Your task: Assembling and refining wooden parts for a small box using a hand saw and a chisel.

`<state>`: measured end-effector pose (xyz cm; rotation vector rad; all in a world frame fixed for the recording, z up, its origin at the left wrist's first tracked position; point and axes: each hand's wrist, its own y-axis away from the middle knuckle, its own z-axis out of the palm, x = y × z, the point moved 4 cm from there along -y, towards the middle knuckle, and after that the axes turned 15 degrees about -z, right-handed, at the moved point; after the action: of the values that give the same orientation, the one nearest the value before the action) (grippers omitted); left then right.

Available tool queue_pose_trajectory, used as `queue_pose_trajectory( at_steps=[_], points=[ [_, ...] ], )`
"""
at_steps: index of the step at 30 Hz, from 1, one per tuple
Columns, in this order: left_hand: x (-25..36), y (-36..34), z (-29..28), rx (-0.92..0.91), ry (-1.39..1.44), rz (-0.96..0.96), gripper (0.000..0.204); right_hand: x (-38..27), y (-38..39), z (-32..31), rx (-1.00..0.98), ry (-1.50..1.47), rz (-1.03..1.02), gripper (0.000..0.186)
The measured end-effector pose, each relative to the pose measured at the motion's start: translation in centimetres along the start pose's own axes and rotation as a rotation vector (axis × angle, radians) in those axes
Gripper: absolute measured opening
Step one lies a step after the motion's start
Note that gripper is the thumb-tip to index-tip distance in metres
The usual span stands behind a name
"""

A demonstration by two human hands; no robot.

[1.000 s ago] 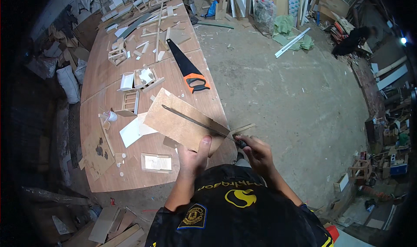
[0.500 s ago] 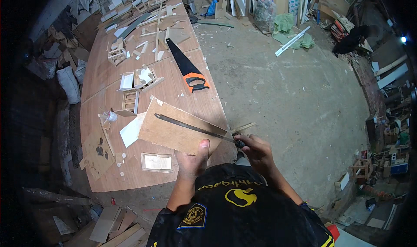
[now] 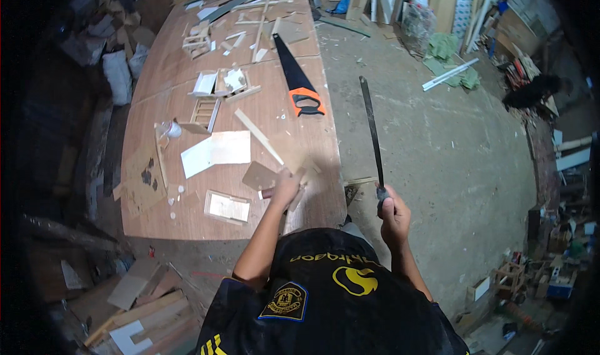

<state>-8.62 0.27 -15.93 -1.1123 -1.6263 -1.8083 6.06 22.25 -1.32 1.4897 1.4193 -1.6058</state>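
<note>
My right hand (image 3: pixel 394 211) grips the dark handle of a long, thin black file or blade (image 3: pixel 371 130), held almost upright over the floor. My left hand (image 3: pixel 287 183) is low at the table's right part, against a motion-smeared tan board (image 3: pixel 294 155); its fingers are too blurred to read. Near it lie a light strip (image 3: pixel 256 133), white panels (image 3: pixel 228 147) and a small brown piece (image 3: pixel 256 174). A small framed wooden piece (image 3: pixel 226 206) is left of it. A handsaw (image 3: pixel 289 67) with an orange handle lies farther up the table.
The long wooden table (image 3: pixel 150 192) carries small wooden models (image 3: pixel 228 83) and scattered offcuts. A person (image 3: pixel 531 91) in dark clothing is at the back right. Leaning boards (image 3: pixel 444 8) and white strips (image 3: pixel 450 75) are at the back; wood scraps (image 3: pixel 137 280) lie at the lower left.
My right hand has swung the tool from across the board to upright on the right. My left hand has moved forward toward the table with the board blurred. The view has shifted.
</note>
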Motion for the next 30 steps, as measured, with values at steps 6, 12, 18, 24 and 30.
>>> queue_pose_trajectory(
  at_steps=[6, 12, 18, 24, 30],
  points=[
    [-11.6, -3.9, 4.3, -0.176, -0.015, -0.400, 0.044, 4.2, 2.0, 0.0, -0.096, -0.007, 0.222, 0.041],
    [-9.7, -3.9, 2.0, 0.102, -0.120, -0.200, 0.044, 4.4, 2.2, -0.4, -0.178, -0.090, 0.267, 0.043],
    [-7.5, -0.7, -4.1, 0.505, -1.051, 0.171, 0.051, 3.8, 1.1, -0.3, -0.242, -0.314, 0.375, 0.045],
    [-8.3, -1.2, -4.9, 0.490, -1.165, 0.243, 0.044, 3.2, 0.2, -0.8, -0.261, -0.476, 0.431, 0.041],
    [-6.0, -1.2, -4.4, 0.524, -0.542, 0.045, 0.032, 2.1, -0.3, -2.1, -0.253, -0.677, 0.499, 0.037]
  ],
)
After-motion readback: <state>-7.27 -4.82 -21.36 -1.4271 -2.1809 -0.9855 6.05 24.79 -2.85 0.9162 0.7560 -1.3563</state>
